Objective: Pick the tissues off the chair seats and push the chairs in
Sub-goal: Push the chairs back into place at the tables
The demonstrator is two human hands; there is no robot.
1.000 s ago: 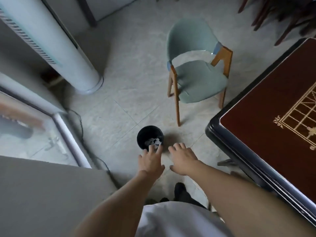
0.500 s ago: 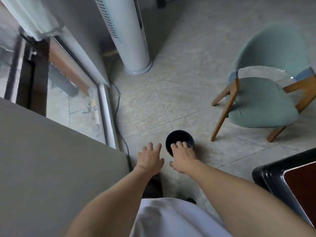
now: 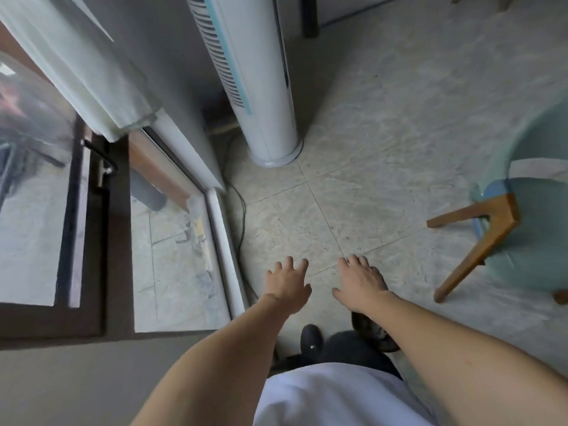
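A teal upholstered chair [image 3: 534, 241] with wooden legs stands at the right edge, partly cut off; the part of its seat that shows bears no tissue. My left hand [image 3: 287, 285] and my right hand [image 3: 359, 284] hang side by side over the tiled floor, fingers spread, holding nothing. A black bin [image 3: 381, 333] peeks out from under my right wrist, mostly hidden. No tissue is plainly visible.
A white tower fan [image 3: 264, 87] stands on the floor ahead, with a black cable [image 3: 242, 210] running along the wall. A glass door [image 3: 172, 256] and its white frame fill the left. My black shoe [image 3: 311, 336] shows below my hands.
The view has swung left: the chair slid to the right edge and the dark table left the frame. The bin has gone under my right hand. Both hands stay empty.
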